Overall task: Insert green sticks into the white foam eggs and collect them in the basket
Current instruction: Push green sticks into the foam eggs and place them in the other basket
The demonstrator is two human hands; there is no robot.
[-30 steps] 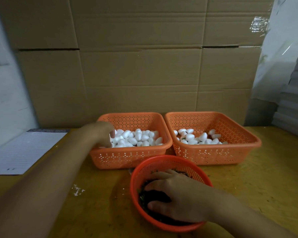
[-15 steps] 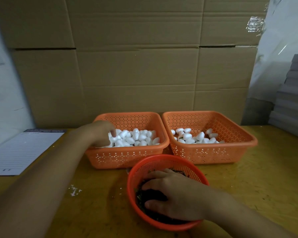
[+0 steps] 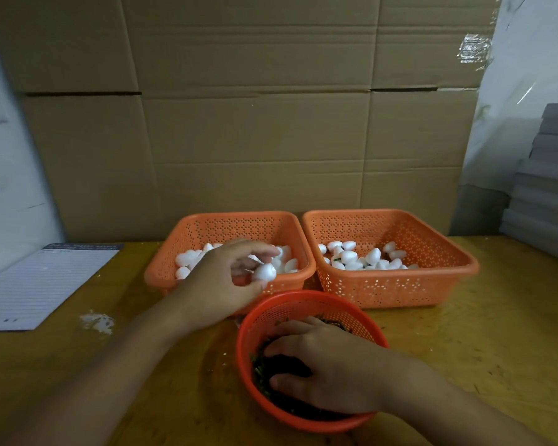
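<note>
Foam egg (image 3: 264, 272) between left-hand fingers (image 3: 261, 251)

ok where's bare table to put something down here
Bare table lies right of the round basket, in front of the right basket. More lies between the lined sheet and the left arm. The middle is crowded.

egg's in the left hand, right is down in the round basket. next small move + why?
Probably: the right hand pinches one green stick and lifts it out of the round basket. The left hand already holds a foam egg clear of the left square basket, so only the stick is missing. Whether the right hand grips one yet cannot be told.
</note>
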